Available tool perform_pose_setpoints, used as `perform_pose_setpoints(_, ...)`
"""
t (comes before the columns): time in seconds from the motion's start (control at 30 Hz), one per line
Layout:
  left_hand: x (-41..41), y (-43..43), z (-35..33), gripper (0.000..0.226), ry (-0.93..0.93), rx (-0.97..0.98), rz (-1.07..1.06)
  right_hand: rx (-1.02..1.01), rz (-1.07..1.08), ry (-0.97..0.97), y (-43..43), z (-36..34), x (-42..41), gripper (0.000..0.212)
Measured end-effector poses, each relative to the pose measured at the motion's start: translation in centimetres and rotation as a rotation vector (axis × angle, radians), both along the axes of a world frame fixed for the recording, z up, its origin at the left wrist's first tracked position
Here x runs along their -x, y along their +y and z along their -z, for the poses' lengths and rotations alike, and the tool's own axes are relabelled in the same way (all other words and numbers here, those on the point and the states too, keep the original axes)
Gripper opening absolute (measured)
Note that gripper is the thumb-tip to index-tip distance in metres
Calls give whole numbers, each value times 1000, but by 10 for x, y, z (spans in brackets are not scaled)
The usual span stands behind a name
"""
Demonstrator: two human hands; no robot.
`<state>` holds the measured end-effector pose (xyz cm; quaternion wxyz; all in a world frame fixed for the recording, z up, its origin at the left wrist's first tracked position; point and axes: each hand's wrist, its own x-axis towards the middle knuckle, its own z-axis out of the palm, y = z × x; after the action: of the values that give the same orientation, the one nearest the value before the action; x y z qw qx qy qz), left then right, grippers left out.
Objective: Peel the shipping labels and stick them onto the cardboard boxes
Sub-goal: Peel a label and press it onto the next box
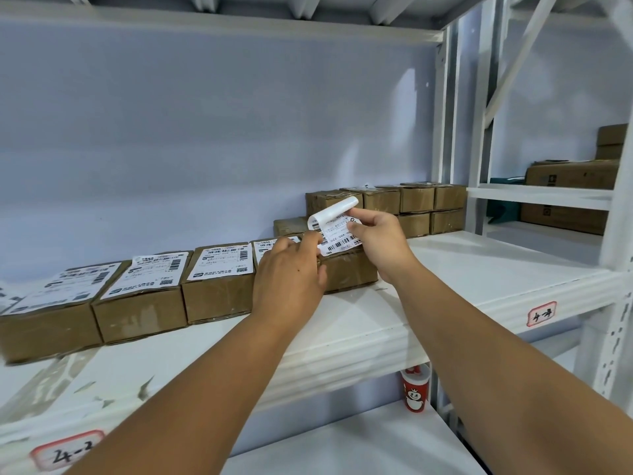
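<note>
A row of small cardboard boxes stands along the white shelf [359, 323]. Several on the left carry white shipping labels on top, such as the labelled box [219, 279]. My right hand [380, 245] pinches a shipping label [339, 240] with barcodes just above an unlabelled box [349, 272]. The label's white backing [334, 210] curls up and away at its far end. My left hand [291, 272] has its fingertips on the label's near left edge and partly hides the neighbouring labelled box [270, 246].
More unlabelled boxes [411, 204] are stacked at the back right against the wall. Larger cartons [572, 193] sit on the neighbouring rack at right. A red paper cup [415, 389] stands on the lower shelf. Red-bordered tags [541, 313] mark the shelf edge.
</note>
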<state>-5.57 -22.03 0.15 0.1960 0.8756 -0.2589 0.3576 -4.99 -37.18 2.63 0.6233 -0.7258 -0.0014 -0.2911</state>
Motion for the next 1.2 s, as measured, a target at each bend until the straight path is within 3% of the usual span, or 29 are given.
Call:
perform_pose_setpoints(0.27,4,-2,-1,38,-54,-138,-17,98,-5,57,1,2,5,36)
perform_pose_setpoints(0.57,6,-2,-3,33,-44,-141,-40,256,139,133,1,9,0,39)
perform_pose_setpoints(0.67,6,-2,-2,33,-43,-143,-37,206,150,183,-10,20,-17,34)
perform_pose_setpoints(0.77,6,-1,-2,31,-48,-136,-35,154,162,193,0,11,-1,7)
perform_pose_setpoints(0.97,6,0,-3,34,-42,-125,3,-67,80,209,-4,7,5,35)
perform_pose_setpoints(1.2,6,0,-3,25,-81,-61,35,-163,90,212,-3,3,7,24)
